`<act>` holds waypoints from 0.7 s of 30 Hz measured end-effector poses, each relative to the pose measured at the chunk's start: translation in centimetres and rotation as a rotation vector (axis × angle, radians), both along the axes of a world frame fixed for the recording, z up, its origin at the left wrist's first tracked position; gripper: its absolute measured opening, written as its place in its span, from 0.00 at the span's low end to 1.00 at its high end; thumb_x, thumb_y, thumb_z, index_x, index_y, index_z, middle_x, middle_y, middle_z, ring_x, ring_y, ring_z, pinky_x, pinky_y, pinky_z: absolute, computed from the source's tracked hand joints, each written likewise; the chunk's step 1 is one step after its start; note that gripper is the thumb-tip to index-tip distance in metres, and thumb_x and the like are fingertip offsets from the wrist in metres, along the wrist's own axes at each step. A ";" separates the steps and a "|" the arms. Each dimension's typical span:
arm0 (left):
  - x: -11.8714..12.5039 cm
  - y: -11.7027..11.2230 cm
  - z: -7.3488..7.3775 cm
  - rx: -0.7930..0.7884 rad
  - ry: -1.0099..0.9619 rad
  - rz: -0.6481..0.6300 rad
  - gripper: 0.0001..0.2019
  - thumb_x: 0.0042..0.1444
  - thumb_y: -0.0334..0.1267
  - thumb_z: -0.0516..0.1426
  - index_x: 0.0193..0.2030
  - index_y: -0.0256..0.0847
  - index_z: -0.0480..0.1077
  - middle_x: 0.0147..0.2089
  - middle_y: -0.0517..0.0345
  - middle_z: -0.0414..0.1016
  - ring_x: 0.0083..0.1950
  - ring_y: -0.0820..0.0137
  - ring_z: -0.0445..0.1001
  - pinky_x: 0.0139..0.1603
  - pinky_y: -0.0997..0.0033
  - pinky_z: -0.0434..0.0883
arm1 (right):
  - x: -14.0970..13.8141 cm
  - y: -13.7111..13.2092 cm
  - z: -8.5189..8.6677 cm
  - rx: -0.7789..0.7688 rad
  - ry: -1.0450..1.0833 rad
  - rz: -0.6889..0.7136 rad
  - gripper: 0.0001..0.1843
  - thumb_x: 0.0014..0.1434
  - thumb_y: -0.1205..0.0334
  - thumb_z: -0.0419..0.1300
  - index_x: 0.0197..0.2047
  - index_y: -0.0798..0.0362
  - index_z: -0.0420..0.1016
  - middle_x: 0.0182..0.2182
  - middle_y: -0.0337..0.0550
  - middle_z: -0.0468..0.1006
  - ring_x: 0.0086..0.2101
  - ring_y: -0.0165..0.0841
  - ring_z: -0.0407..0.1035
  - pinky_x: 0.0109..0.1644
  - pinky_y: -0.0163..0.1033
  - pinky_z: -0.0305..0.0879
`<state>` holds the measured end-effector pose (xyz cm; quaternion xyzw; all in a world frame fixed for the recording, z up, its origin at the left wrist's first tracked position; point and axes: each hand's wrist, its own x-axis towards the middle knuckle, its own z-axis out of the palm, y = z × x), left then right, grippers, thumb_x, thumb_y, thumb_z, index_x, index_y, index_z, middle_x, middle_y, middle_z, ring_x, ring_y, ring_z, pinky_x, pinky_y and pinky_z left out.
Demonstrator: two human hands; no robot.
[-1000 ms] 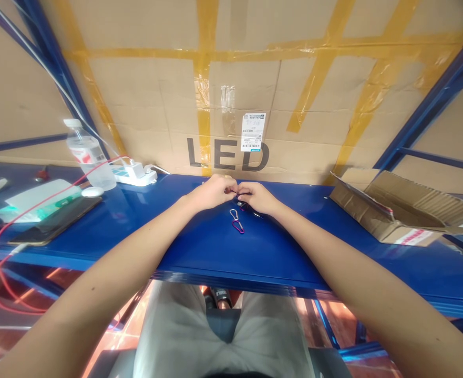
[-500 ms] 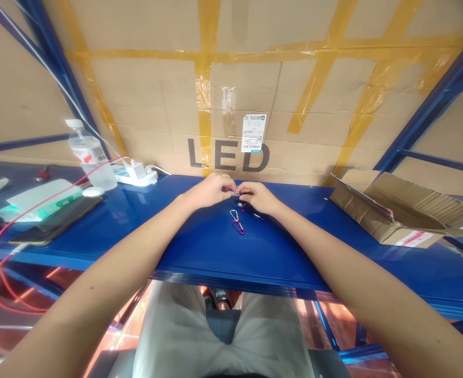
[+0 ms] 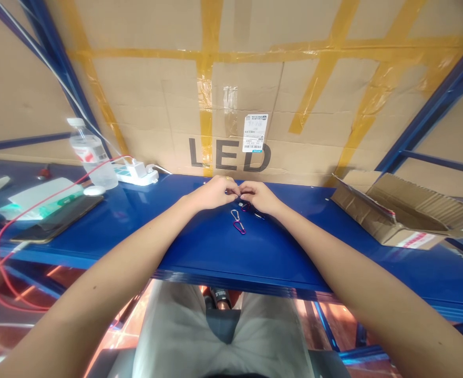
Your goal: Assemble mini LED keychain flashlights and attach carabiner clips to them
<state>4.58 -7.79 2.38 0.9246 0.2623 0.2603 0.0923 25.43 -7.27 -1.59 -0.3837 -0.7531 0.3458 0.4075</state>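
My left hand [image 3: 212, 191] and my right hand [image 3: 259, 197] meet fingertip to fingertip over the blue shelf [image 3: 223, 247]. Both are pinched on a small carabiner clip between them, mostly hidden by the fingers. Just below the hands, a silver carabiner [image 3: 235, 214] and a pink carabiner [image 3: 238, 227] lie linked on the shelf. A darker clip [image 3: 255, 212] lies partly under my right hand.
A water bottle [image 3: 91, 155], a white power strip [image 3: 134, 172] and a phone [image 3: 55, 223] on a red cable [image 3: 2, 247] sit at the left. An open cardboard box [image 3: 397, 207] lies at the right. A taped cardboard wall marked LED [image 3: 231, 105] stands behind.
The hands stay together at the same spot with only small finger movements. The linked carabiners on the shelf have not moved.
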 end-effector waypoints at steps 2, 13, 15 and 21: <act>-0.1 -0.1 0.3 -0.047 -0.050 0.034 0.07 0.59 0.32 0.57 0.39 0.38 0.78 0.37 0.56 0.78 0.36 0.71 0.73 0.40 0.70 0.69 | 0.0 0.0 0.1 0.007 0.024 0.004 0.06 0.52 0.67 0.62 0.36 0.53 0.77 0.37 0.42 0.84 0.40 0.38 0.77 0.49 0.45 0.70; -3.4 2.3 0.9 -0.113 0.200 0.265 0.09 0.55 0.30 0.55 0.38 0.39 0.77 0.37 0.55 0.81 0.36 0.68 0.75 0.38 0.71 0.67 | 0.1 0.2 -0.2 -0.031 0.084 0.023 0.07 0.53 0.70 0.63 0.36 0.52 0.74 0.41 0.46 0.84 0.47 0.41 0.77 0.55 0.50 0.71; -3.8 2.7 0.6 -0.184 0.271 0.255 0.10 0.54 0.29 0.55 0.38 0.40 0.78 0.37 0.55 0.82 0.36 0.68 0.76 0.38 0.72 0.68 | 0.1 0.2 -0.4 -0.001 0.003 0.005 0.07 0.54 0.71 0.61 0.36 0.52 0.75 0.40 0.45 0.83 0.44 0.40 0.78 0.53 0.49 0.71; -3.3 3.0 -0.1 -0.133 0.356 0.235 0.11 0.54 0.32 0.58 0.41 0.40 0.81 0.43 0.52 0.83 0.41 0.64 0.78 0.43 0.70 0.68 | -0.2 0.0 -0.5 0.098 -0.153 -0.007 0.08 0.58 0.71 0.59 0.38 0.51 0.77 0.40 0.44 0.83 0.43 0.37 0.77 0.53 0.47 0.71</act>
